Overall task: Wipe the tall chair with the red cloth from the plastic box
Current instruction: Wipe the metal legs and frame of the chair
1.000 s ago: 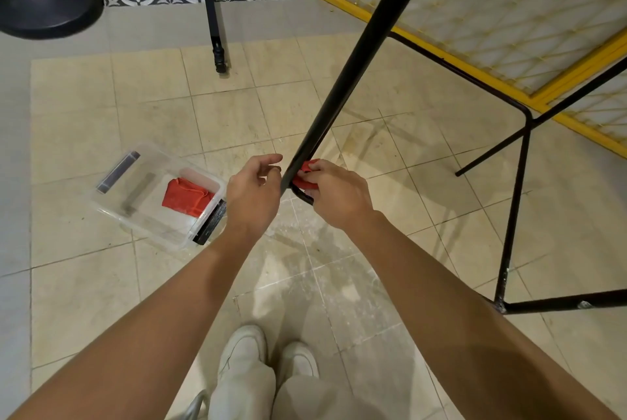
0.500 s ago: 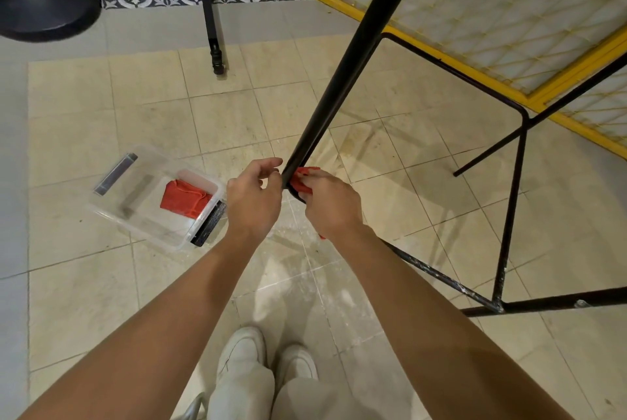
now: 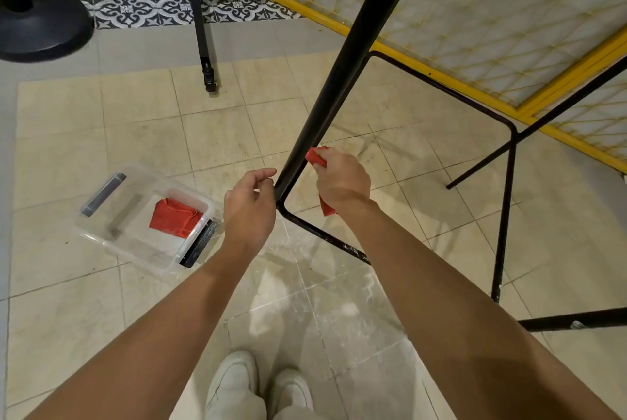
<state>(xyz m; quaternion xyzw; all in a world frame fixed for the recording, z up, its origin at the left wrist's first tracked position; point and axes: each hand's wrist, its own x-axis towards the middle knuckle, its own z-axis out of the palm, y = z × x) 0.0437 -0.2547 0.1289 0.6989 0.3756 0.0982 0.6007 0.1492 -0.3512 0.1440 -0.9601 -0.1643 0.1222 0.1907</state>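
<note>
The right hand (image 3: pixel 342 178) is closed around a red cloth (image 3: pixel 317 156), its fingers wrapped over the fabric so that one end pokes out at the top and another strip hangs below the wrist. The cloth is pressed against the right side of the chair leg (image 3: pixel 342 70), a thick black tube that slants from 12 o'clock down to the middle of the view. Just below the hand the leg bends into a thin floor rail (image 3: pixel 315 231) running toward 4 o'clock, its paint chipped white in places.

The left hand (image 3: pixel 249 209) sits just beside the leg on its other side, at about 9 o'clock from the bend. Its fingers are loosely curled, thumb and forefinger nearly meeting, with nothing in them; whether they touch the tube cannot be told.

At 9 o'clock from the hands a clear plastic box (image 3: pixel 112 243) lies on the tiled floor (image 3: pixel 217 144), lid off, with a second red cloth (image 3: pixel 173 217) folded in its right end. Well apart at 3 o'clock stands another thin leg (image 3: pixel 505 216) of the same frame. At 1 o'clock a yellow-framed mesh panel (image 3: pixel 492 12) runs along the floor. A black round base (image 3: pixel 40 26) sits at 10 o'clock. White shoes (image 3: pixel 234 382) show at 6 o'clock.
</note>
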